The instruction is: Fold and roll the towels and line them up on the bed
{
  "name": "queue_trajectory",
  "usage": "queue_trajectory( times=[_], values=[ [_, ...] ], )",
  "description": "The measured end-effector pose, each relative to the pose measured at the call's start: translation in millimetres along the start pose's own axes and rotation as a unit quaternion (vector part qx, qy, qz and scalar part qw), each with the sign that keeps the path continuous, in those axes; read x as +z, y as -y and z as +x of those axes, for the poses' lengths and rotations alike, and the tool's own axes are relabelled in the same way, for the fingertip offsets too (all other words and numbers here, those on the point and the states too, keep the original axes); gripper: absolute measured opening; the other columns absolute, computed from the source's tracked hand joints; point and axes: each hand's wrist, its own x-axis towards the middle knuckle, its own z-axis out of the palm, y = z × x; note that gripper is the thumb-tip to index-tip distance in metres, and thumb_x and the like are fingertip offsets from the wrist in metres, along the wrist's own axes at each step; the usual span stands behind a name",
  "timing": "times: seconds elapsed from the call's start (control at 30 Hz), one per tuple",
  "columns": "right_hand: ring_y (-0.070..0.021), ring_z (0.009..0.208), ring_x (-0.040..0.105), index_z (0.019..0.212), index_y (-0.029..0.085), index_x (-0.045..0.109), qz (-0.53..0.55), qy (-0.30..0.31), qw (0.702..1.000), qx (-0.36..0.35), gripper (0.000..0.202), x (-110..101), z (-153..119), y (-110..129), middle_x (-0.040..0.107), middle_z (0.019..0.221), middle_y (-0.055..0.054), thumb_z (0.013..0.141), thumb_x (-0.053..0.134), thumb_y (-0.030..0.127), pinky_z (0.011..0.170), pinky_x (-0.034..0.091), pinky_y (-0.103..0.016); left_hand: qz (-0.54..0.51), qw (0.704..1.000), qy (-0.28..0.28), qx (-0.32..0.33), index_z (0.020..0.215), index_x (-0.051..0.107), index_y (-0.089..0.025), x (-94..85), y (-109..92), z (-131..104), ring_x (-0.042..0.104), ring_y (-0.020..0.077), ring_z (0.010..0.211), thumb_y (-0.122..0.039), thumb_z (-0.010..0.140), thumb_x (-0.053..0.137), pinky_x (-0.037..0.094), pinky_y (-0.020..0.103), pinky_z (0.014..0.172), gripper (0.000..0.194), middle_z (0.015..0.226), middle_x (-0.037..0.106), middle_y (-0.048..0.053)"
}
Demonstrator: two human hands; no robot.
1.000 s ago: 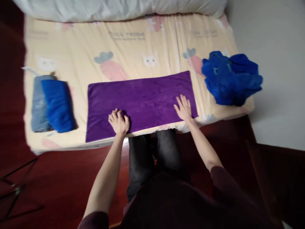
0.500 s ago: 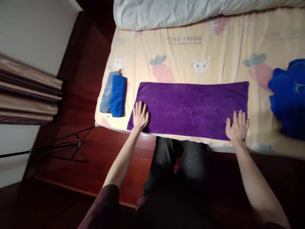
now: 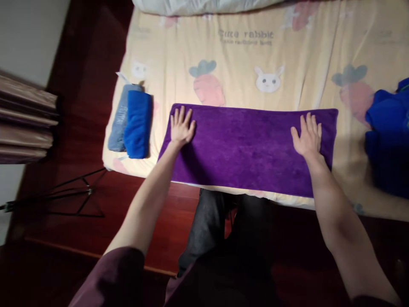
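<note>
1. Purple cloth (image 3: 246, 149) lies spread flat, long side along the front edge of the bed (image 3: 238, 64); a thin strip of sheet shows below its near edge.
2. Left hand (image 3: 181, 127): palm down, fingers fanned wide, near the cloth's far left corner, gripping nothing.
3. Right hand (image 3: 307, 135): palm down toward the cloth's right end, thumb out wide, fingers closer together, gripping nothing. Both seem to rest on the fabric; pressure can't be told.
4. Near corners of the cloth are hidden behind the forearms.
5. Room: broad stretch of printed sheet between the cloth's far edge and the white quilt (image 3: 204, 6); narrower strips of sheet at both ends.
6. Left: folded blue towel (image 3: 139, 123) just beside the cloth, partly over a grey towel (image 3: 117, 123).
7. Right: bunched blue fabric (image 3: 386, 115), apart from the cloth, cut by the frame; lower part is dark, outline unclear.
8. Person's legs (image 3: 206, 226) stand at the bed's front edge.
9. Floor side, left: black tripod (image 3: 90, 191) near the bed corner; curtain (image 3: 25, 117) beyond.
</note>
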Motion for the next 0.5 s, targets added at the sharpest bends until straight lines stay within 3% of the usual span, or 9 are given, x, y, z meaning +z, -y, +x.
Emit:
queue_trajectory(
  times=[0.1, 0.23, 0.43, 0.5],
  values=[
    [-0.0284, 0.167, 0.015, 0.169, 0.003, 0.028, -0.016, -0.008, 0.998, 0.062, 0.063, -1, 22, -32, 0.021, 0.178, -0.023, 0.115, 0.028, 0.036, 0.132, 0.017, -0.059, 0.001, 1.0, 0.006, -0.03, 0.169, 0.033, -0.011, -9.5, 25, 11, 0.006, 0.0312, 0.169, -0.052, 0.11, 0.039, 0.001, 0.056, 0.137, 0.072, 0.181, 0.014, 0.014],
    [-0.0264, 0.166, 0.013, 0.169, 0.002, 0.023, 0.0, -0.009, 0.998, 0.069, 0.06, -10, 32, -58, 0.019, 0.178, -0.026, 0.117, 0.02, 0.031, 0.129, 0.012, -0.062, 0.013, 0.998, 0.027, -0.051, 0.167, 0.026, -0.003, -14.0, 40, 31, 0.003, 0.0329, 0.168, -0.051, 0.113, 0.035, -0.002, 0.062, 0.134, 0.072, 0.181, 0.01, 0.017],
    [-0.0236, 0.167, 0.01, 0.169, -0.005, 0.016, -0.089, 0.037, 0.992, 0.079, 0.063, -24, 35, -50, 0.016, 0.177, -0.03, 0.117, 0.01, 0.031, 0.13, 0.013, -0.059, 0.053, 0.997, 0.039, -0.027, 0.162, 0.02, 0.008, -19.7, 35, 45, 0.002, 0.0405, 0.166, -0.047, 0.118, 0.016, -0.004, 0.074, 0.127, 0.07, 0.18, 0.011, 0.022],
    [-0.0256, 0.168, 0.008, 0.169, -0.005, 0.017, -0.094, 0.023, 0.993, 0.063, 0.064, -31, 30, -41, 0.014, 0.178, -0.029, 0.117, 0.014, 0.032, 0.131, 0.011, -0.061, 0.069, 0.996, 0.045, -0.014, 0.163, 0.019, 0.007, -24.3, 29, 41, -0.001, 0.0416, 0.166, -0.046, 0.118, 0.019, -0.006, 0.073, 0.127, 0.069, 0.18, 0.007, 0.022]
  ],
)
